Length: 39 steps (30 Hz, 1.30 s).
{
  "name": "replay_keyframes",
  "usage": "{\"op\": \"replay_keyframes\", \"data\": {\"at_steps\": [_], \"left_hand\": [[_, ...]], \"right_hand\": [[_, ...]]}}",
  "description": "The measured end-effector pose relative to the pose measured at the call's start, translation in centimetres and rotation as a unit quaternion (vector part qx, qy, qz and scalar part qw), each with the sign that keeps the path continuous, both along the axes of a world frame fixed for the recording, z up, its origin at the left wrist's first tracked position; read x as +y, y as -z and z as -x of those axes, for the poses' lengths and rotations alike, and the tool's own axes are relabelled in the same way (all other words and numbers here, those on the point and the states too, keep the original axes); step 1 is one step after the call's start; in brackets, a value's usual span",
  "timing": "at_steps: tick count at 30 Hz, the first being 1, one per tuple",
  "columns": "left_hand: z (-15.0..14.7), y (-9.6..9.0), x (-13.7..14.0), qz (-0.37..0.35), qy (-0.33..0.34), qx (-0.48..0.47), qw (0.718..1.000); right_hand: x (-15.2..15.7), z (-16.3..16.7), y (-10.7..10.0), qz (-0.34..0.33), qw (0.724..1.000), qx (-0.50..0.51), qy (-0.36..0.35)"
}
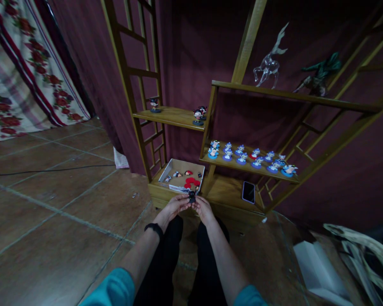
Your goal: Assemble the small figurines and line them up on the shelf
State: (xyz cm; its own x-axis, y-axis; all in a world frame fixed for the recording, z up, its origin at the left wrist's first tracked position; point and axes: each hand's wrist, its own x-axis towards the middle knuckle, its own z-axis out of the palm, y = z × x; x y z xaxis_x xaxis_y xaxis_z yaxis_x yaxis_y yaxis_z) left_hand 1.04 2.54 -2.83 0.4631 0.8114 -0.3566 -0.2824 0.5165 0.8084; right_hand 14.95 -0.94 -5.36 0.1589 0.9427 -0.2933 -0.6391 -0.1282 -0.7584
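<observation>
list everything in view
dark figurine: 1, black, in hands
open box: 1, pale, bottom board
boxed figurines: several, mixed, inside box
pieces: several, red, inside box
left figurines: 3, black and red, left shelf
right figurines: about 12, mostly blue, right shelf
horse: 1, clear, top shelf
statue: 1, dark, top shelf
phone: 1, dark, bottom board
shelf unit: 1, brown, centre
backdrop: 1, maroon, behind unit
floral cloth: 1, white, red, upper left
cable: 1, black, left floor
tiled floor: 1, brown, below
boxlike object: 1, white, lower right
clutter: count unclear, pale, right edge
wristband: 1, black, left wrist
sleeves: 2, teal, bottom edge
legs: 2, dark, bottom centre
left hand: 1, bare, on figurine
right hand: 1, bare, on figurine
</observation>
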Motion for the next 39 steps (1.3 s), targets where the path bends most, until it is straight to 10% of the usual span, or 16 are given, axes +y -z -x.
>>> {"op": "replay_keyframes", "data": {"at_steps": [39], "left_hand": [[-0.4,1.2,0.2,-0.023,-0.05,-0.014,0.998]], "right_hand": [[-0.6,-0.1,-0.9,-0.001,0.999,-0.024,-0.034]]}}
